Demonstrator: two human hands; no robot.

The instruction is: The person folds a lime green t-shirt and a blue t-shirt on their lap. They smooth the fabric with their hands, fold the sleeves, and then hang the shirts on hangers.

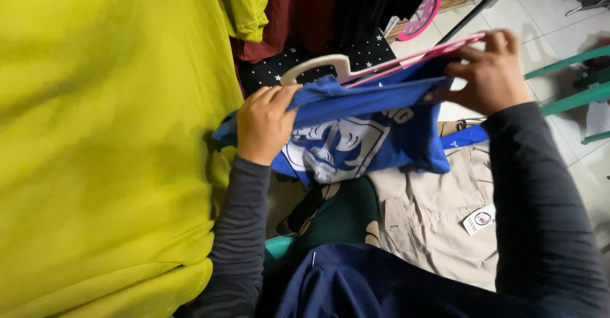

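Note:
A blue shirt (375, 137) with a white printed emblem hangs folded over pink and white hangers (406, 59). My left hand (264, 124) grips the shirt's left edge near the white hanger's curved end. My right hand (486, 73) pinches the right end of the pink hanger together with the blue fabric. Both arms wear dark grey sleeves.
A large yellow-green garment (101, 140) fills the left. A maroon garment (298, 13) and a black star-print one (365, 54) hang behind. Beige trousers (438, 216) with a tag lie below, beside dark green and navy clothes. A pink clock (422, 14) and green chair legs (572, 83) are on the tiled floor.

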